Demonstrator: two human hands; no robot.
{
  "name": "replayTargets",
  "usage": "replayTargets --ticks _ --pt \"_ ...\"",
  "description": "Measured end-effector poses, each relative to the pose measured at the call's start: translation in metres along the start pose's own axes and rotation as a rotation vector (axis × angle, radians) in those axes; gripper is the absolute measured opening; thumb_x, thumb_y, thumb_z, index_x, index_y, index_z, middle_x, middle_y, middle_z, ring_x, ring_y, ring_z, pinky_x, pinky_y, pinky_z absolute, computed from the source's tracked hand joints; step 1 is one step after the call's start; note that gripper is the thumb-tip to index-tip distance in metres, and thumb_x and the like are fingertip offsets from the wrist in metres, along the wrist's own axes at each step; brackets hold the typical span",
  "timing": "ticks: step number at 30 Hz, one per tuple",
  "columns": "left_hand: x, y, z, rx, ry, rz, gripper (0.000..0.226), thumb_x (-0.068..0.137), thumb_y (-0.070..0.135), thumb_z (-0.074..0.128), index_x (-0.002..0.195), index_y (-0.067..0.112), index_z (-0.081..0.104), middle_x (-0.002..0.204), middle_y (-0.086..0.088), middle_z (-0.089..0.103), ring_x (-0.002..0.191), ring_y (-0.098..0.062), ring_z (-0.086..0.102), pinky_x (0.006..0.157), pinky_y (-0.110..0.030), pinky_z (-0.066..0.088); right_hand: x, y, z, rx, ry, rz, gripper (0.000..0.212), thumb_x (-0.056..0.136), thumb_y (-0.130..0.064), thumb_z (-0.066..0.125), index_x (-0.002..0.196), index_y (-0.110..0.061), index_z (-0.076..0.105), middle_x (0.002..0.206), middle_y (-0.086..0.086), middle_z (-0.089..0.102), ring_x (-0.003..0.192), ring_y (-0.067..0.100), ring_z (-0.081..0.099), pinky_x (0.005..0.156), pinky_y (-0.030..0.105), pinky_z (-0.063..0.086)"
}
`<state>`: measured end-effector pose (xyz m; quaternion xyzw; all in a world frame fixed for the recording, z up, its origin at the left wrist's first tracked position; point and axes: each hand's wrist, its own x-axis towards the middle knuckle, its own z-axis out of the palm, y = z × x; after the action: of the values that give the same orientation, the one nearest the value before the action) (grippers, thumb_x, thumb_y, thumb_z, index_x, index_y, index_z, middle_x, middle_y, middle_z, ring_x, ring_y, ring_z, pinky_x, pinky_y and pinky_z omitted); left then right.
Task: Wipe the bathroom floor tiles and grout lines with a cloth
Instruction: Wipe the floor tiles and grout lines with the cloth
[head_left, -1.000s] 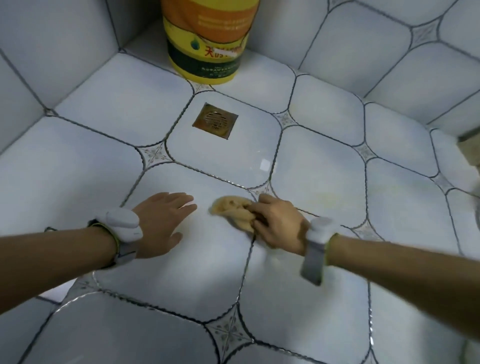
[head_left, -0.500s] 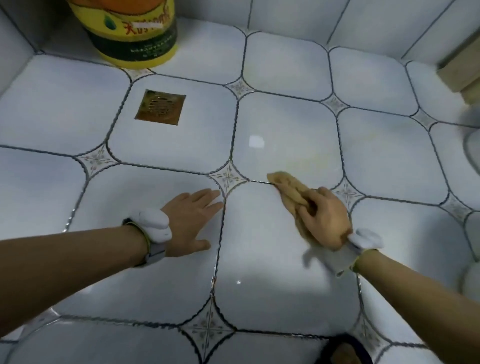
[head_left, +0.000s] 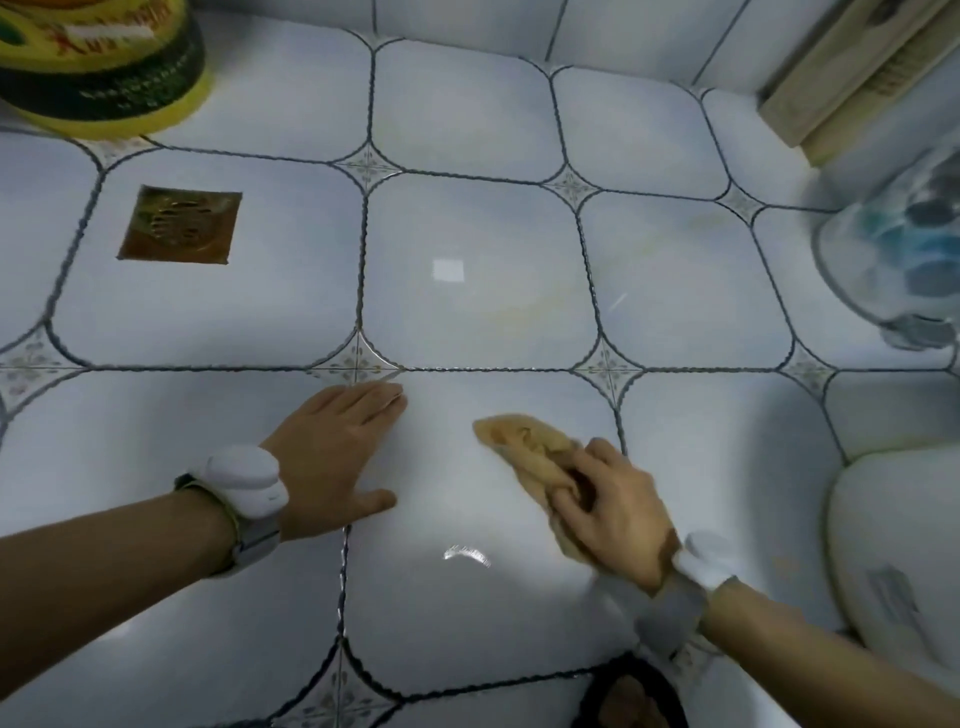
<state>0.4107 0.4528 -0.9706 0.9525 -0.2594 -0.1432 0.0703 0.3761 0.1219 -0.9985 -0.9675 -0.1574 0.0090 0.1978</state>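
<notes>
Spreading across the whole view is the floor (head_left: 483, 119), pale glossy tiles with dark grout lines (head_left: 363, 270) and small patterned diamonds at the corners. Top left, the base of a yellow and green bucket (head_left: 104, 78) stands on it. At the right edge sits a blurred clear container (head_left: 893, 244) with blue shapes inside, and below it a white rounded fixture (head_left: 898, 551). Top right, a beige wooden strip (head_left: 841, 78) runs along the wall. On the left, a square brass drain (head_left: 179, 224) is set into one tile. Now the hands: the left hand (head_left: 332, 457) lies flat on the tile, palm down, fingers straight and together, thumb out to the side, fingertips just beside a grout crossing. The right hand (head_left: 613, 512) has its fingers curled around a tan cloth (head_left: 524, 447), gripping it against the tile. The cloth pokes out ahead of the knuckles, lying on the centre tile, near the left hand but apart from it. Each wrist wears a white band (head_left: 244, 483).
</notes>
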Motion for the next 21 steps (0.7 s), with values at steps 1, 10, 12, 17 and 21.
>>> replayTargets --ticks 1,10,12,17,21 --pt "0.005 0.004 0.000 -0.004 0.003 0.014 0.097 0.081 0.070 0.044 0.152 0.017 0.005 0.160 0.002 0.004 0.147 -0.015 0.004 0.117 -0.028 0.001 0.010 0.025 -0.008 -0.055 0.068 0.120 0.020 0.083 -0.038 0.058 0.102 -0.033 0.059 0.085 -0.014 0.046 0.071 0.016 0.056 0.064 0.026 0.044" --pt "0.033 0.031 0.005 0.058 -0.033 0.110 0.102 0.079 0.073 0.040 0.151 0.010 0.005 0.159 -0.001 0.002 0.147 -0.019 0.001 0.121 -0.041 0.004 0.018 0.028 -0.012 -0.069 0.138 0.397 0.013 0.080 -0.042 0.058 0.083 -0.037 0.047 0.077 -0.011 0.047 0.064 0.017 0.053 0.061 0.027 0.039" --pt "0.040 0.034 0.006 0.043 -0.035 0.111 0.103 0.078 0.073 0.040 0.151 0.011 0.005 0.159 -0.001 0.003 0.147 -0.018 0.002 0.121 -0.040 0.004 -0.007 -0.001 -0.002 -0.028 0.013 0.250 0.015 0.080 -0.044 0.056 0.089 -0.040 0.045 0.081 -0.017 0.042 0.065 0.008 0.048 0.061 0.019 0.040" --pt "0.058 0.043 0.010 0.004 -0.049 0.121 0.104 0.078 0.074 0.041 0.151 0.011 0.003 0.159 0.000 0.003 0.147 -0.017 0.002 0.121 -0.037 0.003 -0.026 0.038 -0.015 -0.046 0.013 0.166 0.021 0.084 -0.042 0.057 0.104 -0.035 0.058 0.086 -0.021 0.042 0.068 0.000 0.043 0.063 0.005 0.035" --pt "0.070 0.053 0.010 -0.025 -0.037 0.162 0.104 0.078 0.073 0.043 0.151 0.012 0.003 0.159 0.000 0.004 0.147 -0.017 0.004 0.121 -0.035 0.004 -0.004 0.147 -0.063 -0.206 0.328 0.723 0.014 0.083 -0.028 0.064 0.090 -0.016 0.065 0.084 0.008 0.063 0.077 0.031 0.059 0.068 0.032 0.045"
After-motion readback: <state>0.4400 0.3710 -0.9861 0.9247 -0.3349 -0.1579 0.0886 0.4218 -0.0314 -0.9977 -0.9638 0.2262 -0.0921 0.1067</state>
